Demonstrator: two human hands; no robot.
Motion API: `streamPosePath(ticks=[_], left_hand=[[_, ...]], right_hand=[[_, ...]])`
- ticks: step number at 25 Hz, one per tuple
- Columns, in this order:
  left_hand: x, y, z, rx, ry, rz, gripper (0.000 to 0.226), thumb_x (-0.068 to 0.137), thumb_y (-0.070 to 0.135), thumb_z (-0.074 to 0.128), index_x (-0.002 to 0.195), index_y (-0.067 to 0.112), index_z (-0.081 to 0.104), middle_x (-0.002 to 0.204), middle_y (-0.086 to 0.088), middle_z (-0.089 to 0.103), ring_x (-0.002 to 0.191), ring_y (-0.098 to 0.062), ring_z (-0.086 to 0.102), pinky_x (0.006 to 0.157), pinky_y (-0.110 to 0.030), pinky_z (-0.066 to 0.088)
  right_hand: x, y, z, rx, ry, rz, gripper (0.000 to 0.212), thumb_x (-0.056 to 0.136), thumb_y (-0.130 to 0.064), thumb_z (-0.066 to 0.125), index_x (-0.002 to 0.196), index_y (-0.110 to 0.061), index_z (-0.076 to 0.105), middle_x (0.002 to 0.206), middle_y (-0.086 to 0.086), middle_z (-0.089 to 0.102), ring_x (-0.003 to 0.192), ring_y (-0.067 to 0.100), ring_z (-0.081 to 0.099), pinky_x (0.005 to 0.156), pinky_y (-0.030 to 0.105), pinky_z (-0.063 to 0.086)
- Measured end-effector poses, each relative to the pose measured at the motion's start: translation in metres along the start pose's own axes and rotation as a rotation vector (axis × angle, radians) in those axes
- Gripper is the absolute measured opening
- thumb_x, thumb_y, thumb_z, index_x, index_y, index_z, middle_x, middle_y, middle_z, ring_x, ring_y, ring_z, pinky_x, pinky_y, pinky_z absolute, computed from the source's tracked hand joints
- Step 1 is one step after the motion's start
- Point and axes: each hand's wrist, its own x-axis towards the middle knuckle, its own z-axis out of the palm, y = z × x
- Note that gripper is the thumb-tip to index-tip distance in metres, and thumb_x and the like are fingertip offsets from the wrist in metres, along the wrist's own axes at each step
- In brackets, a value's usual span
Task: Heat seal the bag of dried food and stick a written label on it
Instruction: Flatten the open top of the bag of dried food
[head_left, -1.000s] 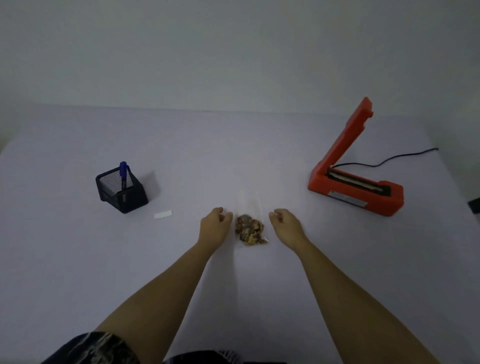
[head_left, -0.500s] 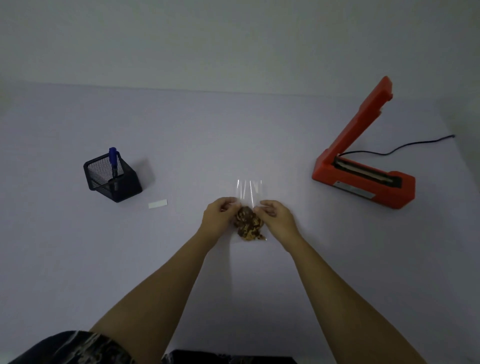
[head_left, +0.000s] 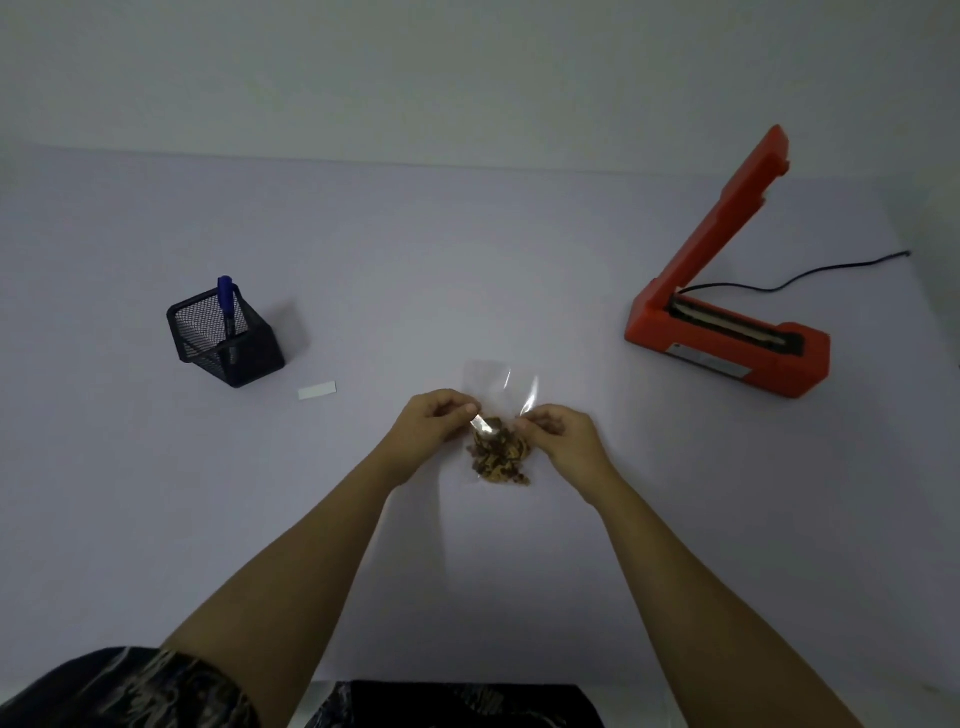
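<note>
A clear plastic bag with brown dried food in its lower part lies at the middle of the table. My left hand pinches its left side and my right hand pinches its right side, just above the food. The bag's empty top stands up beyond my fingers. An orange heat sealer sits at the right with its lid raised. A small white label lies flat at the left, beside a black mesh holder with a blue pen in it.
The sealer's black cord trails off to the right behind it. The pale table meets a plain wall at the back. My patterned clothing shows at the bottom edge.
One second ago both hands lay beside the bag without touching it. They have closed in and pinched its two sides, and the bag's top has lifted off the table.
</note>
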Motion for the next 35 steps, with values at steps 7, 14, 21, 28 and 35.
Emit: streamPosePath(ticks=[7,14,21,28,35], left_hand=[[-0.004,-0.003,0.008,0.13,0.039,0.091,0.015,0.078,0.024,0.072,0.076,0.014,0.06,0.083,-0.018,0.066,0.074,-0.02,0.06,0.072,-0.037,0.051],[-0.007,-0.006,0.002,0.047,-0.012,0.071,0.021,0.079,0.017,0.073,0.098,0.019,0.068,0.082,-0.013,0.071,0.079,-0.017,0.067,0.076,-0.026,0.054],[-0.005,-0.008,-0.007,0.029,-0.051,0.033,0.016,0.079,0.013,0.072,0.094,0.008,0.074,0.088,-0.004,0.074,0.081,-0.01,0.067,0.073,-0.016,0.052],[-0.007,-0.015,-0.002,-0.024,0.035,0.017,0.017,0.08,0.013,0.071,0.097,0.008,0.074,0.092,-0.007,0.074,0.086,-0.016,0.069,0.08,-0.024,0.055],[-0.008,-0.02,0.0,0.1,0.086,0.061,0.016,0.078,0.011,0.072,0.093,0.007,0.074,0.085,-0.009,0.074,0.078,-0.013,0.068,0.074,-0.02,0.053]], right_hand=[[-0.006,0.001,0.006,0.032,-0.07,-0.012,0.004,0.084,-0.016,0.066,0.086,-0.016,0.063,0.085,0.002,0.067,0.083,0.015,0.063,0.077,0.029,0.052],[-0.008,0.003,0.009,0.047,-0.072,0.026,0.015,0.077,-0.013,0.073,0.091,-0.014,0.07,0.082,0.001,0.071,0.078,0.01,0.067,0.077,0.021,0.054],[-0.003,0.005,0.001,0.058,-0.123,0.033,0.017,0.078,-0.006,0.07,0.095,-0.011,0.071,0.083,0.001,0.071,0.074,0.004,0.068,0.072,0.016,0.055],[-0.009,0.004,0.004,0.009,-0.01,-0.103,0.032,0.08,-0.007,0.069,0.096,-0.032,0.058,0.092,0.003,0.07,0.077,0.013,0.066,0.075,0.023,0.055],[-0.012,0.019,0.01,-0.105,-0.113,-0.155,0.032,0.085,0.009,0.054,0.081,-0.018,0.071,0.098,0.0,0.068,0.09,-0.002,0.064,0.083,0.016,0.049]])
